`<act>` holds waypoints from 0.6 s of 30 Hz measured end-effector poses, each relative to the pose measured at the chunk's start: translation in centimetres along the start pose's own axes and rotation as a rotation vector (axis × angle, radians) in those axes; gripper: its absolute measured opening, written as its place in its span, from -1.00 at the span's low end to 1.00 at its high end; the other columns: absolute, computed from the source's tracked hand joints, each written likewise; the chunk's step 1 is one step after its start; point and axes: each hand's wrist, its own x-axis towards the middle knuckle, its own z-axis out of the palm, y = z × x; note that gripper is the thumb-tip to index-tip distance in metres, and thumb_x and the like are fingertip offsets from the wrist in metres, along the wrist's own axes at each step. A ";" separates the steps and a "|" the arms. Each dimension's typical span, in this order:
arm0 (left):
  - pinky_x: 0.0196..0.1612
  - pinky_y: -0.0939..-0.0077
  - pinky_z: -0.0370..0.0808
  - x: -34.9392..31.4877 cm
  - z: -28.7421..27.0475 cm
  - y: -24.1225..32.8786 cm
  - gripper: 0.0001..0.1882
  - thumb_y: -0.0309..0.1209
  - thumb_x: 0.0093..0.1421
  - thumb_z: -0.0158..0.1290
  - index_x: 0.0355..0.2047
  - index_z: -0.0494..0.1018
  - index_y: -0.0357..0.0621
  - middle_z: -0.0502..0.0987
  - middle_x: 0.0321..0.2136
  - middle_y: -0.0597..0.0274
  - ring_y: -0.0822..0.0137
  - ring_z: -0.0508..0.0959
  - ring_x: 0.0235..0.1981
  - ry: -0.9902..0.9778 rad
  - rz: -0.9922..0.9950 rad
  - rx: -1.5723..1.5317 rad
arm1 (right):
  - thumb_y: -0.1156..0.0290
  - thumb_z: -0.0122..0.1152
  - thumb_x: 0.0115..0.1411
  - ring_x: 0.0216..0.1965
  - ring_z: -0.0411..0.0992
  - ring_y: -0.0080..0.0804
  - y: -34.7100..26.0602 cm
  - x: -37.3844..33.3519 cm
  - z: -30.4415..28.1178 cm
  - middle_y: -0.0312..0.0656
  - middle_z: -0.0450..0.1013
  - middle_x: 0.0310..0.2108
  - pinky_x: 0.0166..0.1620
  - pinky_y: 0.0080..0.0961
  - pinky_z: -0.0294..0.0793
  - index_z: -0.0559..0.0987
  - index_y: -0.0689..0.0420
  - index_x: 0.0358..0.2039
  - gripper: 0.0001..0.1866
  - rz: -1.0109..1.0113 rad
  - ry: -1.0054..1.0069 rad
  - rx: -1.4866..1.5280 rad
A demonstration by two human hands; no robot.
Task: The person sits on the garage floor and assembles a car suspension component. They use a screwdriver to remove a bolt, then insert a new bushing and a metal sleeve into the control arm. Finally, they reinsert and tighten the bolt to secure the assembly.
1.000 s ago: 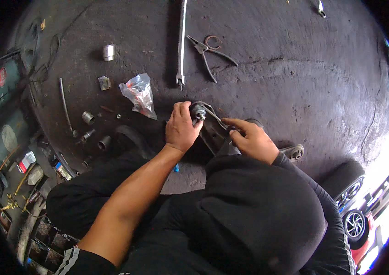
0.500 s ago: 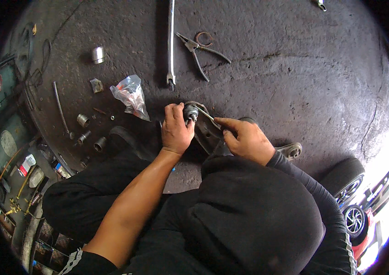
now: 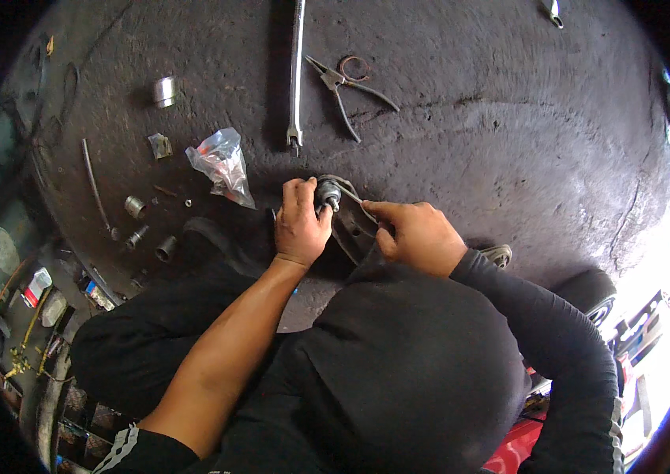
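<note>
Mid-job: our left hand (image 3: 302, 224) curled round the metal joint (image 3: 327, 193), right hand (image 3: 423, 238) closed on a thin tool (image 3: 353, 197).
We had the joint just right of the left fingertips, apparently set in the arm (image 3: 347, 235); tool by its edge, so that looked unfinished. Beyond the fingers lay pliers (image 3: 340, 83).

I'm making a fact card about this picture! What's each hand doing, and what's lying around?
Left hand: holds the round metal joint
Right hand: grips a thin metal tool pointing toward the joint
Beyond the hands: pliers with handles spread, long metal bar
Left of the bar: plastic bag, silver cylinder
</note>
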 end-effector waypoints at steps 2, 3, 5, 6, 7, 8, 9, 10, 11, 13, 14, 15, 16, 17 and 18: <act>0.07 -0.03 0.69 0.0 -0.1 0.0 -0.30 -0.46 0.16 0.43 0.29 0.43 -0.23 0.48 0.14 -0.12 -0.23 0.66 0.09 0.009 0.003 -0.020 | 0.29 0.30 0.26 -0.12 0.71 0.20 -0.6 0.4 -0.5 0.15 0.72 -0.19 0.05 0.06 0.69 0.69 -0.02 0.33 -0.41 -0.001 -0.036 -0.075; 0.07 -0.02 0.69 0.0 -0.1 0.0 -0.31 -0.46 0.16 0.43 0.29 0.43 -0.22 0.48 0.14 -0.11 -0.22 0.66 0.09 0.002 0.000 -0.020 | 0.29 0.31 0.25 -0.13 0.71 0.19 -0.8 0.6 -0.7 0.13 0.72 -0.20 0.04 0.06 0.69 0.69 -0.03 0.33 -0.40 -0.008 -0.058 -0.114; 0.06 -0.02 0.70 0.0 -0.1 -0.1 -0.31 -0.45 0.16 0.43 0.28 0.44 -0.21 0.48 0.14 -0.10 -0.20 0.66 0.09 -0.004 -0.008 -0.019 | 0.30 0.33 0.24 -0.15 0.71 0.18 -1.4 1.1 -1.1 0.09 0.73 -0.21 0.03 0.06 0.70 0.69 -0.04 0.33 -0.40 -0.029 -0.075 -0.163; 0.06 -0.01 0.70 -0.1 -0.1 -0.1 -0.32 -0.45 0.16 0.43 0.28 0.45 -0.20 0.48 0.14 -0.10 -0.20 0.67 0.08 0.004 -0.016 -0.028 | 0.31 0.34 0.23 -0.16 0.71 0.17 -1.7 1.4 -1.4 0.08 0.74 -0.21 0.02 0.05 0.71 0.69 -0.04 0.33 -0.40 -0.041 -0.072 -0.174; 0.05 -0.01 0.70 -0.1 0.0 -0.2 -0.33 -0.45 0.16 0.43 0.27 0.46 -0.20 0.48 0.14 -0.09 -0.20 0.67 0.08 0.011 -0.026 -0.037 | 0.32 0.35 0.23 -0.17 0.71 0.17 -2.0 1.6 -1.5 0.06 0.74 -0.22 0.01 0.05 0.71 0.70 -0.05 0.32 -0.40 -0.022 -0.090 -0.207; 0.05 -0.01 0.70 -0.2 0.1 -0.3 -0.34 -0.45 0.16 0.43 0.27 0.47 -0.19 0.48 0.14 -0.09 -0.19 0.67 0.08 0.011 -0.038 -0.049 | 0.33 0.35 0.22 -0.17 0.72 0.16 -2.3 1.8 -1.8 0.05 0.74 -0.22 0.01 0.04 0.71 0.70 -0.05 0.32 -0.40 -0.043 -0.095 -0.191; 0.05 -0.01 0.70 -0.3 0.1 -0.3 -0.34 -0.46 0.16 0.43 0.27 0.47 -0.19 0.48 0.14 -0.09 -0.19 0.67 0.07 0.020 -0.045 -0.069 | 0.33 0.36 0.21 -0.17 0.72 0.15 -2.5 2.0 -2.0 0.04 0.74 -0.22 0.01 0.04 0.72 0.70 -0.05 0.32 -0.39 -0.032 -0.116 -0.193; 0.06 -0.01 0.70 -0.3 0.2 -0.4 -0.34 -0.46 0.17 0.43 0.27 0.48 -0.19 0.48 0.14 -0.09 -0.19 0.68 0.06 0.021 -0.048 -0.094 | 0.34 0.37 0.21 -0.17 0.72 0.15 -2.7 2.1 -2.3 0.03 0.74 -0.22 0.01 0.03 0.72 0.70 -0.05 0.32 -0.39 -0.018 -0.132 -0.193; 0.06 0.00 0.70 -0.3 0.3 -0.5 -0.35 -0.46 0.17 0.43 0.27 0.48 -0.18 0.48 0.14 -0.09 -0.19 0.68 0.05 0.024 -0.051 -0.119 | 0.32 0.36 0.22 -0.15 0.72 0.16 -2.9 2.4 -2.5 0.04 0.74 -0.21 0.03 0.05 0.71 0.71 -0.02 0.30 -0.42 -0.017 -0.147 -0.197; 0.05 0.00 0.70 -0.4 0.3 -0.5 -0.34 -0.45 0.16 0.43 0.27 0.48 -0.18 0.48 0.14 -0.08 -0.19 0.69 0.04 0.018 -0.058 -0.130 | 0.27 0.33 0.24 -0.13 0.72 0.18 -3.3 2.8 -2.8 0.06 0.75 -0.19 0.07 0.09 0.70 0.72 0.03 0.26 -0.45 -0.010 -0.177 -0.202; 0.05 0.01 0.71 -0.4 0.3 -0.5 -0.34 -0.45 0.16 0.43 0.27 0.48 -0.18 0.48 0.14 -0.08 -0.18 0.70 0.03 0.025 -0.068 -0.135 | 0.28 0.33 0.25 -0.12 0.72 0.19 -3.5 2.8 -2.8 0.07 0.75 -0.19 0.07 0.09 0.70 0.72 0.03 0.26 -0.46 -0.008 -0.175 -0.209; 0.04 0.01 0.71 -0.4 0.3 -0.5 -0.34 -0.45 0.16 0.44 0.27 0.49 -0.17 0.49 0.14 -0.08 -0.18 0.70 0.02 0.025 -0.066 -0.126 | 0.28 0.33 0.25 -0.12 0.72 0.19 -3.7 3.0 -2.8 0.08 0.75 -0.19 0.08 0.08 0.70 0.73 0.02 0.26 -0.46 -0.006 -0.174 -0.217; 0.04 0.01 0.71 -0.5 0.3 -0.5 -0.34 -0.45 0.15 0.44 0.26 0.49 -0.17 0.49 0.14 -0.07 -0.18 0.70 0.02 0.025 -0.064 -0.119 | 0.28 0.32 0.25 -0.11 0.71 0.20 -3.9 2.9 -2.8 0.08 0.75 -0.18 0.08 0.08 0.69 0.73 0.02 0.26 -0.46 -0.007 -0.161 -0.225; 0.04 0.01 0.71 -0.4 0.2 -0.6 -0.34 -0.45 0.15 0.45 0.26 0.49 -0.17 0.49 0.14 -0.07 -0.18 0.70 0.02 0.030 -0.061 -0.108 | 0.29 0.32 0.26 -0.11 0.71 0.21 -4.2 2.9 -2.7 0.10 0.74 -0.18 0.09 0.08 0.69 0.73 0.02 0.25 -0.47 0.001 -0.153 -0.206; 0.04 0.01 0.71 -0.4 0.1 -0.6 -0.34 -0.45 0.14 0.45 0.25 0.50 -0.16 0.50 0.13 -0.06 -0.17 0.70 0.02 0.034 -0.059 -0.111 | 0.29 0.32 0.26 -0.11 0.71 0.21 -4.4 2.9 -2.8 0.11 0.74 -0.18 0.09 0.08 0.69 0.74 0.03 0.24 -0.48 0.009 -0.135 -0.187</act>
